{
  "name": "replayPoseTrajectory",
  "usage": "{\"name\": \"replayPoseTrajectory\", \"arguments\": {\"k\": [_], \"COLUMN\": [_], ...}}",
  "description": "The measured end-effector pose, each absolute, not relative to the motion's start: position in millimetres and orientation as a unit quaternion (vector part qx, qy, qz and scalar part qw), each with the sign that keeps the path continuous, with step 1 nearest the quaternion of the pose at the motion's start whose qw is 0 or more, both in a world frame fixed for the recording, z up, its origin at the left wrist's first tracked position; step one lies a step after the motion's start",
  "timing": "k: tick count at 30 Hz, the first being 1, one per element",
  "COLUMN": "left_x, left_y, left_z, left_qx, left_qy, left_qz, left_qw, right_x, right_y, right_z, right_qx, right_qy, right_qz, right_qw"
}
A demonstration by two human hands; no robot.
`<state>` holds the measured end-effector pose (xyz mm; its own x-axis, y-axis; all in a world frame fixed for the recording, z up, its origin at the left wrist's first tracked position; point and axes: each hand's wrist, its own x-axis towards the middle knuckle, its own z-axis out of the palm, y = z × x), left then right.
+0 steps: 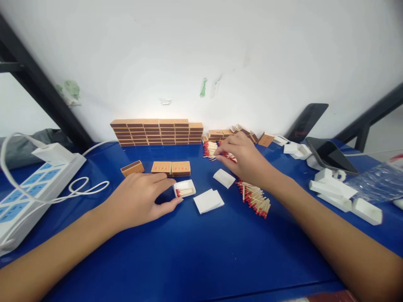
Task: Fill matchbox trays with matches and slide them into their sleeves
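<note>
A tray [190, 184] of matches [185, 192] is bracketed by the left hand [141, 195], fingers parted; beyond it, matchsticks [209, 148] are reached by the right hand [242, 154], grip unclear.

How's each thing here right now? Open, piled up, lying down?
Small white cardboard tray: open, partly filled with red-tipped wooden matches
Left hand: at the tray, grip unclear
Right hand: at a loose match pile, grip unclear
Long block of brown-and-orange cardboard matchboxes: stacked
Two orange rectangular matchboxes: flat, end to end
White plastic power strip with blue sockets: adapter plugged in
Clear plastic bottle: lying down
</note>
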<state>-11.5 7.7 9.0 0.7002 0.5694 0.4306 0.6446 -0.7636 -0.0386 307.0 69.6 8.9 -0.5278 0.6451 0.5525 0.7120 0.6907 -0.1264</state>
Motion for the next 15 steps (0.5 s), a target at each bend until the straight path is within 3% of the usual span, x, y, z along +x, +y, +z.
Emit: {"name": "replayPoseTrajectory", "arguments": {"k": [7,15], "left_x": [-11,-12], "left_y": [9,8], "left_z": [9,8], "left_qx": [-0.915,-0.915], "left_qy": [-0.351,-0.349], "left_qz": [-0.184,-0.185], "left_qw": [0.072,0.077], "right_x": [325,320], "right_y": [92,99], "right_z": [-6,-8], "right_qx": [-0.447,-0.439], "right_qy": [-0.874,-0.878], "right_qz": [-0.063,-0.052], "right_qw": [0.181,0.181]}}
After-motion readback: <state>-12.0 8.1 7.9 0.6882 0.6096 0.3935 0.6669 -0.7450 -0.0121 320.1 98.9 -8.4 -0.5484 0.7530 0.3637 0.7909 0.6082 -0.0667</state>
